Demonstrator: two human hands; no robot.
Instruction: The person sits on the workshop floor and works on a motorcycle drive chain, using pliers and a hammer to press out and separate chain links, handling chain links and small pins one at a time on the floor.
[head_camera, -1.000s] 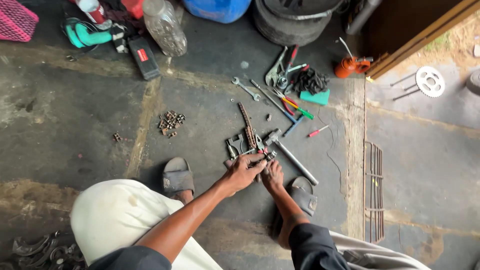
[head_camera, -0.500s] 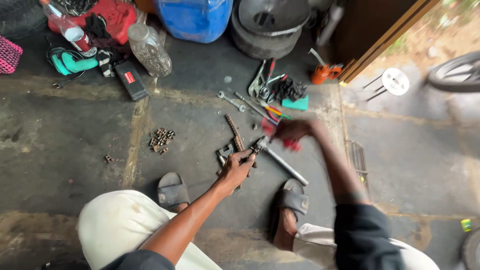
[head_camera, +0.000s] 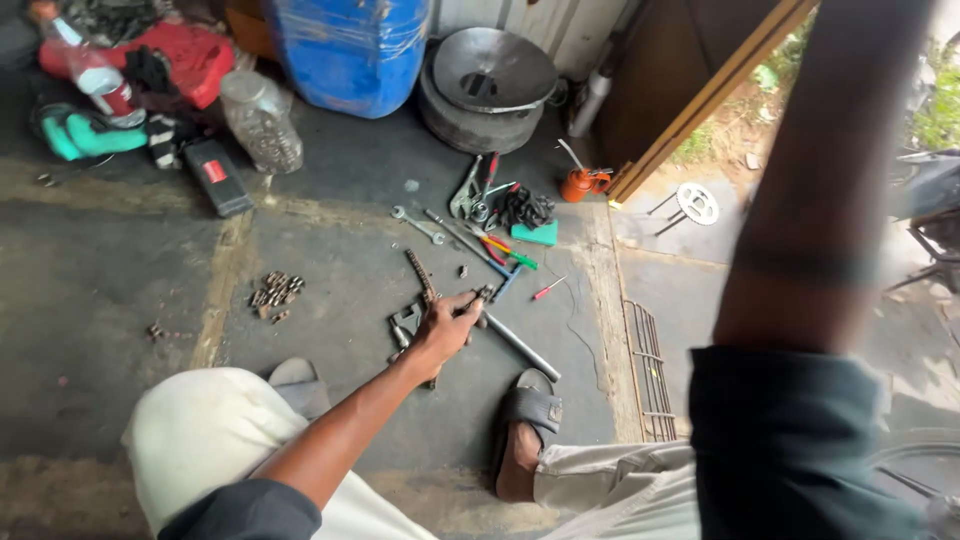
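Your left hand (head_camera: 440, 330) is closed on a small metal part (head_camera: 478, 297), rigid and likely oily, at 11 o'clock from the steel rod (head_camera: 522, 347); your raised right arm (head_camera: 830, 180) hides its hand, grip unknown.

A dark, stained concrete floor (head_camera: 120, 300) is seen, crossed by pale, worn seams. Against the far side a blue plastic barrel (head_camera: 350, 50) is stood, and beside it a stack of tyres (head_camera: 480, 115) is topped by a grey metal bowl (head_camera: 493, 68). A corrugated wall panel (head_camera: 520, 15) is glimpsed behind them. To the right a brown wooden door (head_camera: 690, 95) is stood open, and daylight is let in over a paler floor strip outside. A metal grate (head_camera: 648, 370) is set in the floor near the threshold. Greenery (head_camera: 940, 110) is visible outdoors.
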